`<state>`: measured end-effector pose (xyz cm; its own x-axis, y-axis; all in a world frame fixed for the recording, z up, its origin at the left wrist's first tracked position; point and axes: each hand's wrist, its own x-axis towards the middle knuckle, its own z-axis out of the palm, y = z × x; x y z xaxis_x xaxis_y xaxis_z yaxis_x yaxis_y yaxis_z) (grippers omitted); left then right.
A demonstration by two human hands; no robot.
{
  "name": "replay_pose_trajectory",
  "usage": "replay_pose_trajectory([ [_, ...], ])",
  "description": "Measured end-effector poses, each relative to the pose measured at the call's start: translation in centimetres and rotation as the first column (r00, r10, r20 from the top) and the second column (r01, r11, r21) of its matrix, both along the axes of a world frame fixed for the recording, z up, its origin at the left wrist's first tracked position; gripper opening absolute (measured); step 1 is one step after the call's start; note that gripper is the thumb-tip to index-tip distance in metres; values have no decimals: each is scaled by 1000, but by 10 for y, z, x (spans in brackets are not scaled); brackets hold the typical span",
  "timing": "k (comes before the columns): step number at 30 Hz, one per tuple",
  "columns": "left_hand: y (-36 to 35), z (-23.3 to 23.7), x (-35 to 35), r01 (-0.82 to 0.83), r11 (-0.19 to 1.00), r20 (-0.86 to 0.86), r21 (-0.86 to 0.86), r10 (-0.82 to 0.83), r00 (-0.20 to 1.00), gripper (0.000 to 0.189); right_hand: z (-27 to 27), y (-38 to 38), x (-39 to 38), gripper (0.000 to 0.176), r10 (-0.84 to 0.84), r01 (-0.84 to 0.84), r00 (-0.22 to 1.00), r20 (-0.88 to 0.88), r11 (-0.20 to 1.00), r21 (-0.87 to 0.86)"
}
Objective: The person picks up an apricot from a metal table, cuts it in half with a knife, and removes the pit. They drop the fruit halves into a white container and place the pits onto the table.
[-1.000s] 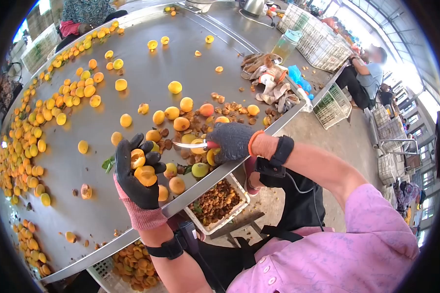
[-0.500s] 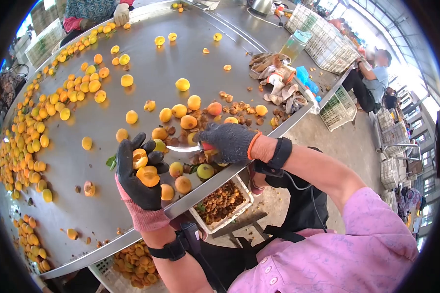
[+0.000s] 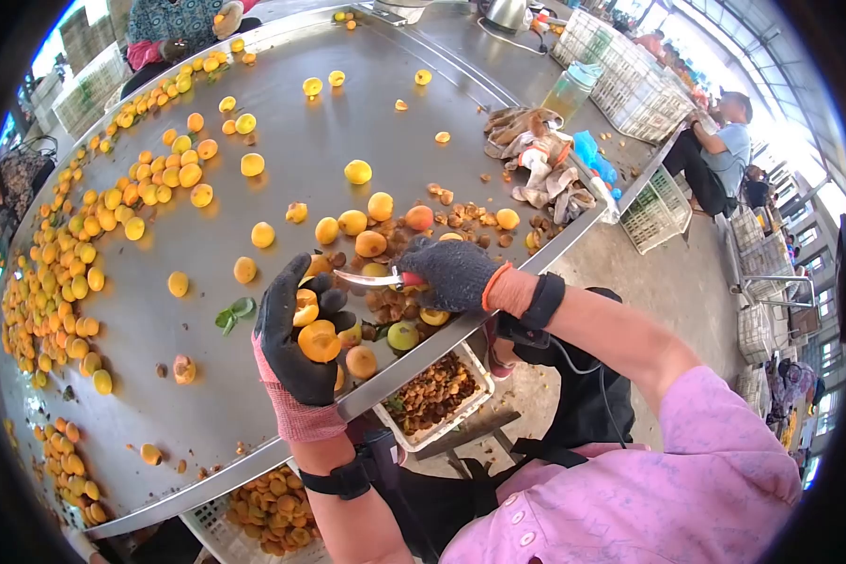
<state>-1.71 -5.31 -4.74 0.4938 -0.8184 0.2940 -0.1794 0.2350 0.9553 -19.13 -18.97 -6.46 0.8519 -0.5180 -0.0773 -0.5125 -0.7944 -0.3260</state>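
My left hand (image 3: 278,324), in a black-coated glove with a pink cuff, cups two apricot halves (image 3: 320,341) in its curled fingers, cut faces toward me. In my right hand (image 3: 456,274), in a dark glove, is a knife with a red handle and a short curved blade (image 3: 367,279). The blade points left toward my left hand, apart from the halves. Whole apricots (image 3: 370,243) and brown pits (image 3: 390,305) lie around and beyond both hands. A green leaf sprig (image 3: 236,315) rests left of my left hand.
More apricots (image 3: 150,174) spread along the left of the metal table (image 3: 282,122). Used gloves (image 3: 536,155) and a jar (image 3: 571,89) stand at the right. Below the edge are a crate of pits (image 3: 432,390) and a crate of apricot halves (image 3: 268,508). Other people sit around.
My left hand has shifted slightly right, still with the apricot halves. The knife blade sits a little higher and more level. Across the table, another person's gloved hand has lifted a fruit.
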Motion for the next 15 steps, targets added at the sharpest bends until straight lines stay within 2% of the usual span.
replay_pose_trajectory([
  [1, -2, 0, 0, 1, 1000, 2, 1, -1, 1000, 38, -1, 0, 3, 37, -1, 1, 1000, 2, 1000, 1],
  [2, -6, -1, 1, 35, 999, -406, -19, -40, 913, 40, -2, 0, 7, 36, -35, 35, 999, -4, 998, 59],
  [3, -8, -1, 1, 57, 997, -740, -52, -76, 668, 43, -3, 0, 9, 34, -68, 69, 998, -10, 991, 115],
  [4, -9, -4, 4, 57, 997, -735, -52, -77, 673, 43, -7, -4, 8, 34, -68, 68, 998, -3, 991, 115],
  [6, -11, -7, 13, 236, 970, -860, 54, -75, 505, 51, -12, -13, 6, 24, -56, 42, 981, 187, 996, 80],
  [7, -11, -6, 13, 233, 971, -858, 53, -75, 508, 51, -8, -15, 5, 24, -53, 38, 980, 191, 996, 78],
  [9, -12, 2, 7, 197, 965, -822, 171, 29, 569, 57, 8, -16, 5, 24, -161, 147, 940, 302, 987, 68],
  [10, -11, 10, 3, 208, 945, -745, 254, 54, 665, 57, 19, -10, 10, 25, -203, 169, 907, 368, 978, 123],
  [11, -12, 9, 0, 205, 945, -741, 254, 55, 669, 57, 35, -3, 16, 25, -201, 167, 906, 373, 978, 122],
  [13, -14, 1, -7, 285, 947, -820, 151, -41, 571, 57, 55, 9, 28, 28, -52, 42, 942, 333, 998, 38],
  [14, -13, -6, -9, 314, 949, -627, 4, -242, 741, 55, 53, 12, 33, 40, 40, -105, 920, 390, 984, 146],
  [15, -13, -21, -7, 311, 946, -624, -94, -300, 721, 52, 54, 19, 40, 40, 42, -109, 917, 396, 983, 147],
])
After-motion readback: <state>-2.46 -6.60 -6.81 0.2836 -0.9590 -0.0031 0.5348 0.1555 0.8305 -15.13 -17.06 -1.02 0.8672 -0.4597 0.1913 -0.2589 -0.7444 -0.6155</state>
